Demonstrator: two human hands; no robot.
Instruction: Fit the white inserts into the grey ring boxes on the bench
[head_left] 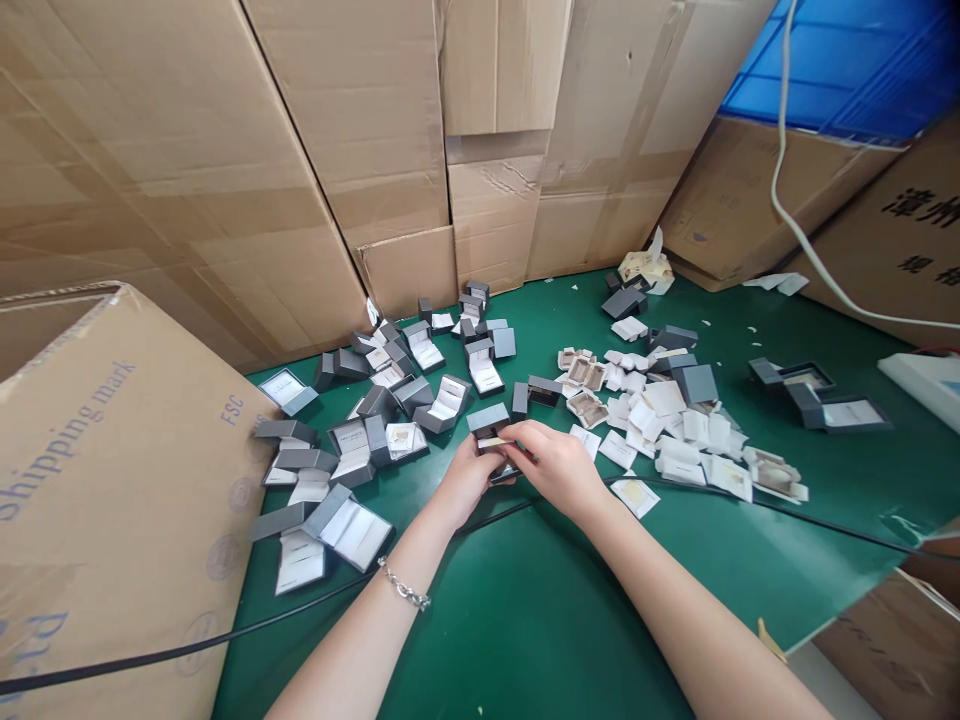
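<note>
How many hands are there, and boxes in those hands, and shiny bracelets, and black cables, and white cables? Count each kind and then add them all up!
Hands: 2, the left hand and the right hand
Grey box in the hands: 1
Silver bracelet: 1
Black cable: 1
White cable: 1
Total: 6

A packing workshop, it appears: a carton (127, 480) printed "Shipping mark" borders a green tabletop (510, 620) scattered with gray hinged boxes (354, 532).
</note>
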